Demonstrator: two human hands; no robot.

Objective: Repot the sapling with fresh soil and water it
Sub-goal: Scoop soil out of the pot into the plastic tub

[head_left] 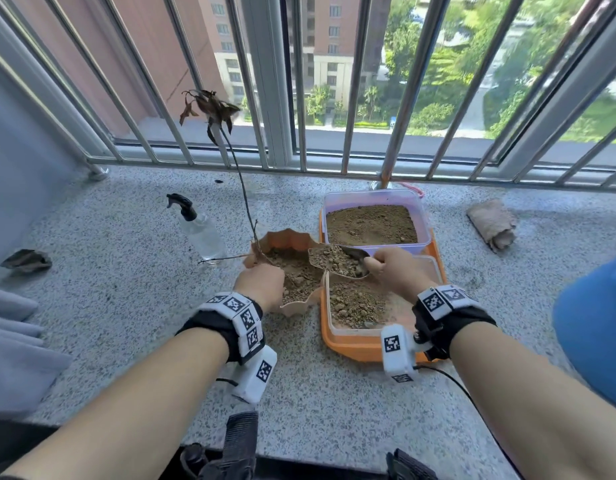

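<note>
Right now the left hand [261, 284] pinches the thin bare-stemmed sapling with withered brown leaves [245, 202] low on its stem, just above the scalloped terracotta-coloured plastic pot [289, 239] — the stem's long axis runs up and slightly away from the pot toward the window bars. The right hand [394, 268] has its fingers curled round the handle of a small metal trowel [334, 261] heaped with lumpy brown soil. Its blade hangs over the pot's right rim, pointing left at the stem, so the load looks set to tip beside the roots — the right hand is nearer. Left of the pot lies a clear spray bottle [200, 232], untouched.
</note>
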